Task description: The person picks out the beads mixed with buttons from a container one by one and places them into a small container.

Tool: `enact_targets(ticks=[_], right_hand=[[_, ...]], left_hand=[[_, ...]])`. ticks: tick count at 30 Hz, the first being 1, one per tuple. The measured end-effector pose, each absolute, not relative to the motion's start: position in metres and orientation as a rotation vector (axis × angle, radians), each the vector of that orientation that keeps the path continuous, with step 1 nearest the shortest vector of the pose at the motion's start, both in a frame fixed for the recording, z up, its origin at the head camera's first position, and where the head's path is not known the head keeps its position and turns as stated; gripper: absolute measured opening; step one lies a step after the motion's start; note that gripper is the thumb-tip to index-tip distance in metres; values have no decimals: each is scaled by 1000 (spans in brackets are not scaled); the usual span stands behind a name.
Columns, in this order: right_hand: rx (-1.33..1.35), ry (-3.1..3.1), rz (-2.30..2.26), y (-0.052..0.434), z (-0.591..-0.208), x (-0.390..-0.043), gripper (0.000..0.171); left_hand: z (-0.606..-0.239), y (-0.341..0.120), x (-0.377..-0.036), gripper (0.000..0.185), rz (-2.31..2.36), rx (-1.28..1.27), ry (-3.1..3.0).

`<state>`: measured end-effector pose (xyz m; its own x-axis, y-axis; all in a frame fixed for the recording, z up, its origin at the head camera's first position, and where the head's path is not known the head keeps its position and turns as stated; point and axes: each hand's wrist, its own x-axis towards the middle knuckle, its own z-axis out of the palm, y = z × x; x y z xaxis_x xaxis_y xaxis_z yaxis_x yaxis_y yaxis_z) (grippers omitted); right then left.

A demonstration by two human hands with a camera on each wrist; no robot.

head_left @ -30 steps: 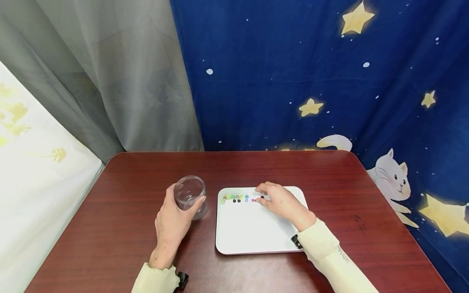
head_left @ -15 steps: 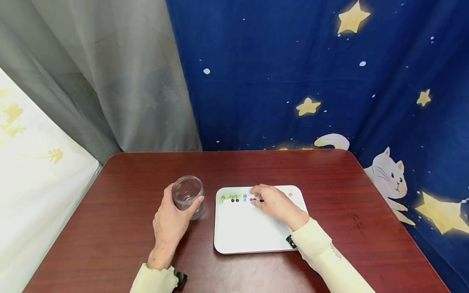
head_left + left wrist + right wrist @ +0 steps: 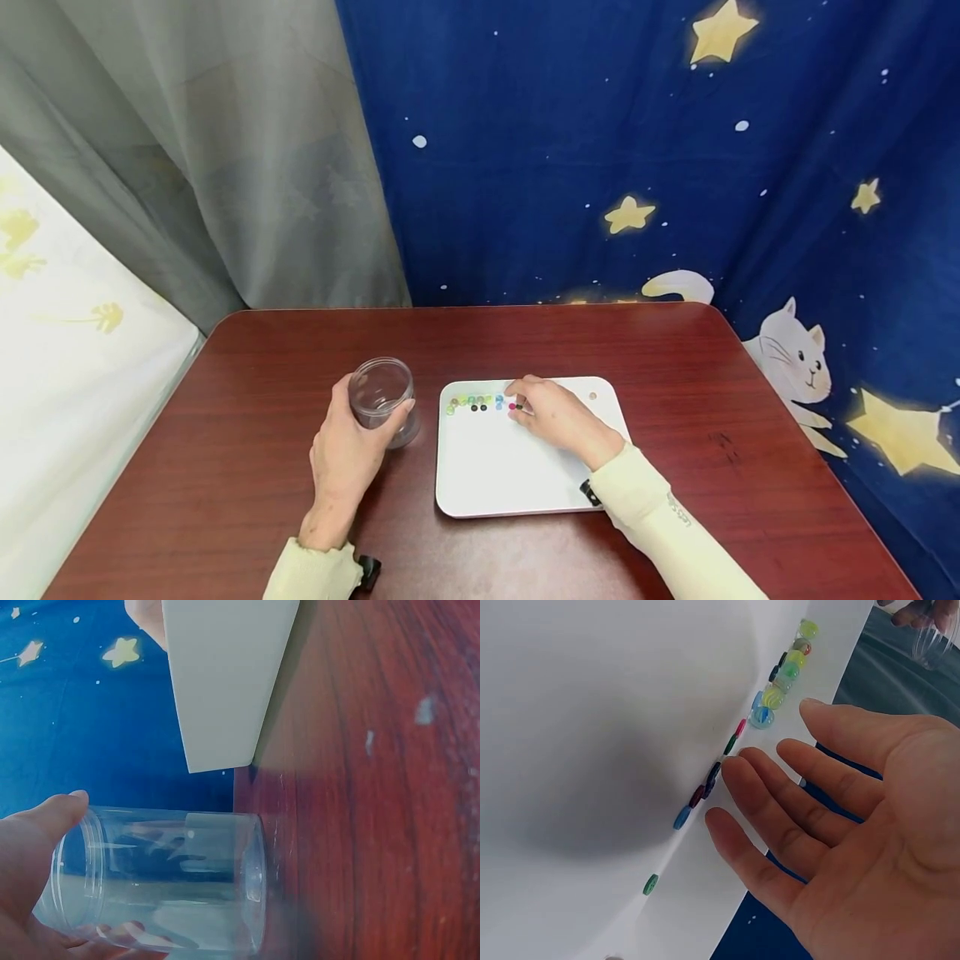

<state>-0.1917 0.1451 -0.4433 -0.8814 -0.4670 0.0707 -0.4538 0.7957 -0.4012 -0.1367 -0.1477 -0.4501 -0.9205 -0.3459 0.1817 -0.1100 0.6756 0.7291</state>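
Observation:
My left hand grips a clear, empty plastic jar standing upright on the table, just left of a white tray. The left wrist view shows the thumb on the jar's rim. Along the tray's far edge runs a row of small coloured beads and buttons. My right hand lies over the tray with straight, spread fingers, the fingertips at the right end of that row, next to dark and pink buttons.
The tray sits on a dark red wooden table. One tan button lies alone near the tray's far right corner. A grey curtain and a blue starry cloth hang behind the table's far edge.
My right hand has slid a little to the left along the row of buttons. The left hand and the jar have stayed put.

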Motion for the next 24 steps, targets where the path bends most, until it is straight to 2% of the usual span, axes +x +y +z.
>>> enact_targets(ticks=[24], right_hand=[[-690,3046,-361,152,-447,-189,30]], left_hand=[[-453,-148,-139,91,-1090,354,-2565]])
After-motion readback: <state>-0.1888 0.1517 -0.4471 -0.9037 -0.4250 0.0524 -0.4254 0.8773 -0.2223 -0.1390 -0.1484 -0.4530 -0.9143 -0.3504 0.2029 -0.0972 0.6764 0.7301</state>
